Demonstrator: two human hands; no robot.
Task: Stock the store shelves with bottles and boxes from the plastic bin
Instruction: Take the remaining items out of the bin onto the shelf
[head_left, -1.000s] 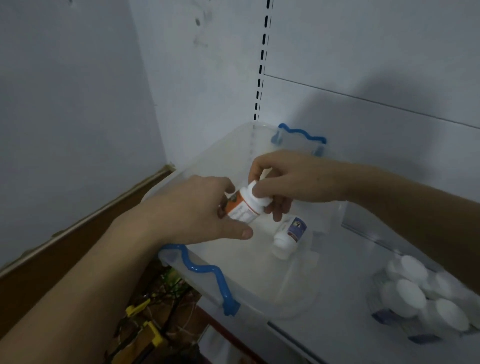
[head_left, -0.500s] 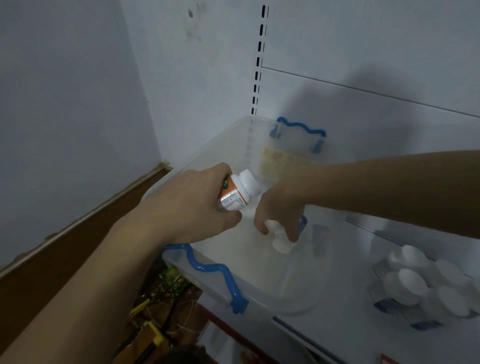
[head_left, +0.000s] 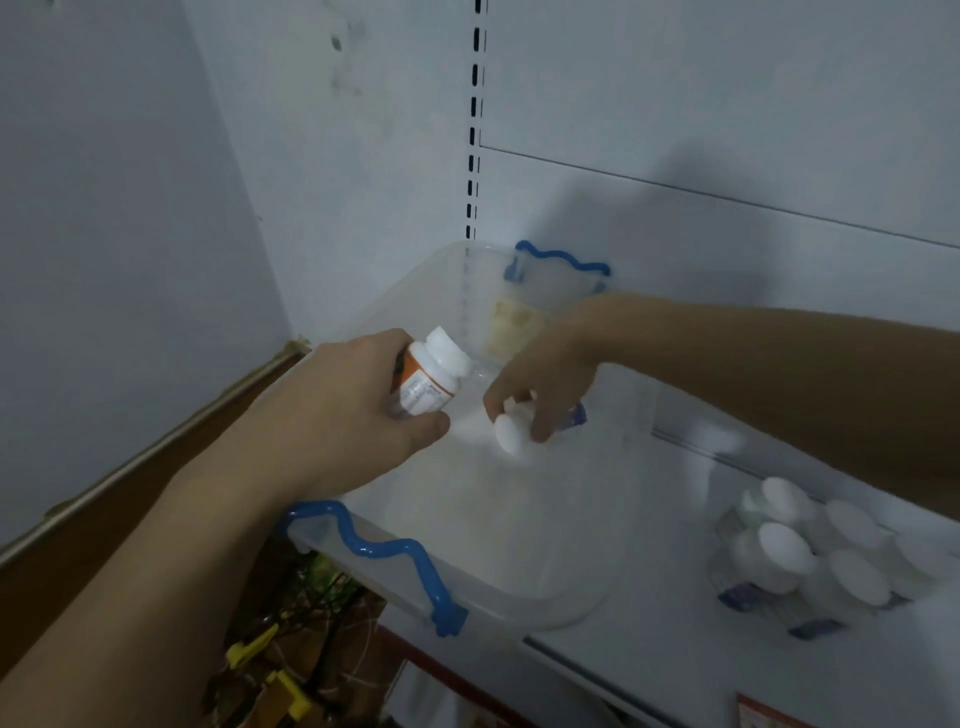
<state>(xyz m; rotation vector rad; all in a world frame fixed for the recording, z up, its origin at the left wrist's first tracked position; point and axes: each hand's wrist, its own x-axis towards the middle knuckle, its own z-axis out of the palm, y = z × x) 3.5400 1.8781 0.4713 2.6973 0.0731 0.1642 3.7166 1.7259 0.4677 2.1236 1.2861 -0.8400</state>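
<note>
A clear plastic bin (head_left: 519, 603) with blue handles sits on the white shelf (head_left: 649, 649). My left hand (head_left: 343, 415) grips a white-capped bottle with an orange label (head_left: 428, 379) over the bin's left side. Inside the bin, my right hand (head_left: 540, 389) reaches down and its fingers curl round a second white-capped bottle with a blue label (head_left: 511, 434), which lies tilted with its cap towards me. Most of that bottle's body is hidden by the fingers.
Several white-capped bottles (head_left: 810, 551) stand grouped on the shelf to the right of the bin. A slotted shelf upright (head_left: 474, 119) runs up the back panel. Below the shelf at the lower left lie yellow items and clutter (head_left: 280, 649).
My right hand let go of the orange-label bottle, dropped into the bin and took hold of the blue-label bottle. My left hand kept the orange-label bottle and lifted it slightly.
</note>
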